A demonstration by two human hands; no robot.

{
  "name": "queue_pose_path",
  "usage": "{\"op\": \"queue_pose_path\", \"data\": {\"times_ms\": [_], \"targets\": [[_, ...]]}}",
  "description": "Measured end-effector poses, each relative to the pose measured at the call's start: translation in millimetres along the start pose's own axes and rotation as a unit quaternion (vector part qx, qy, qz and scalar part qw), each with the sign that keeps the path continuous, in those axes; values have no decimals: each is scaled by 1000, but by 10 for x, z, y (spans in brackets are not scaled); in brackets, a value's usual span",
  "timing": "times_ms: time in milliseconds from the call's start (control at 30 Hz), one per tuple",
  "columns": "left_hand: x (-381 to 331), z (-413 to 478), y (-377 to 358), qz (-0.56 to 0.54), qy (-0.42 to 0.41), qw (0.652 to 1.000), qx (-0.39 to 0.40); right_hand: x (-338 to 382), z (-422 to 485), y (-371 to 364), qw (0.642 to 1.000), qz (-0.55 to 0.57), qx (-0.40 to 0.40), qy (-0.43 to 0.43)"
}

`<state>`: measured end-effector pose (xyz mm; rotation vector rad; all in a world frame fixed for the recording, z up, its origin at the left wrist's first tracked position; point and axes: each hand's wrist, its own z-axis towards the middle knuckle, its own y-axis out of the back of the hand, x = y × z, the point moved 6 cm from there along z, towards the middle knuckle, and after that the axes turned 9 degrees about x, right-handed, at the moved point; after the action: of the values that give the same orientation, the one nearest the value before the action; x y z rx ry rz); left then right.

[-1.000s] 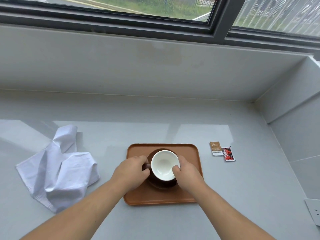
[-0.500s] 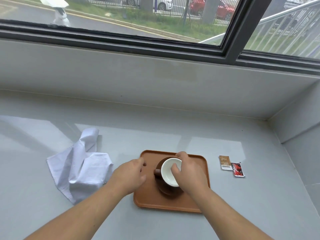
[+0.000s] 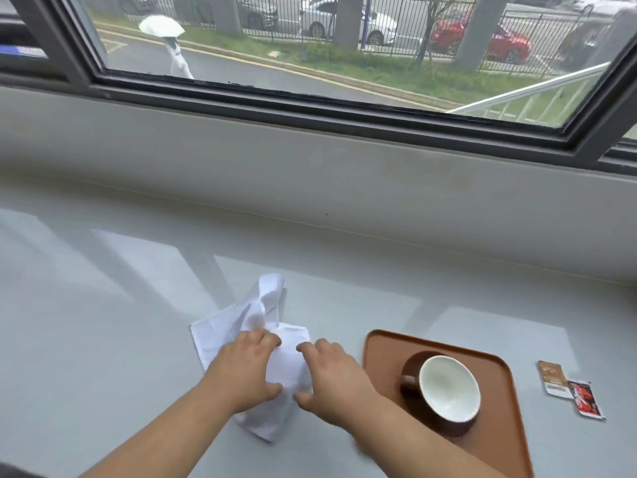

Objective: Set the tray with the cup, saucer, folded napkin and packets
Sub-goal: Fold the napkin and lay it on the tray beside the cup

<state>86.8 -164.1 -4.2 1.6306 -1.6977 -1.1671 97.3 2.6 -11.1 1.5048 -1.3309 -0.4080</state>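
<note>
Pressing spread fingers onto the crumpled white cloth napkin [image 3: 255, 326] at lower centre, the left hand [image 3: 246, 369] and right hand [image 3: 336, 381] should flatten it, then fold edge to edge, beside the brown tray [image 3: 496, 443].

White napkin [image 3: 256, 326], brown tray [image 3: 379, 343] & saucer [image 3: 413, 363], white-lined cup [image 3: 448, 388].

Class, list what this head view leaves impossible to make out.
- Print on the two packets: too small.
- Saucer: mostly hidden under the cup.
- Tray: near edge cut off by the frame.
- Napkin middle: covered by left hand and right hand.
</note>
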Motion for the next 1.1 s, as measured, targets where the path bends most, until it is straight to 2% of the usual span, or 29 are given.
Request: {"op": "queue_pose_path", "data": {"times_ms": [200,333,433,533,600,667,833,900,1000,1100], "targets": [[434,215,-10,17,-63,997,31,167,440,-138,994,-78,-21,-77],[630,321,69,-1,-88,996,33,236,573,81,993,-1,-55,-100],[709,380,120,-9,-94,995,30,394,509,227,993,2,-92,-67],[739,434,128,-23,-98,994,34,663,419,6,1000,-10,-29,-7],[746,444,104,-36,-98,994,37,840,390,-300,997,-69,37,23],[753,432,71,-36,-100,994,40,904,407,-584,991,-111,80,9],[805,331,4,-42,-110,992,41,916,515,-662,991,-127,31,-22],[820,268,-45,-40,-116,991,61,871,544,-600,995,-88,15,-34],[817,157,-79,-34,-121,987,96,780,529,-388,995,39,-50,-73],[748,69,26,-61,-123,988,72,809,481,-50,984,134,-89,-80]]}}
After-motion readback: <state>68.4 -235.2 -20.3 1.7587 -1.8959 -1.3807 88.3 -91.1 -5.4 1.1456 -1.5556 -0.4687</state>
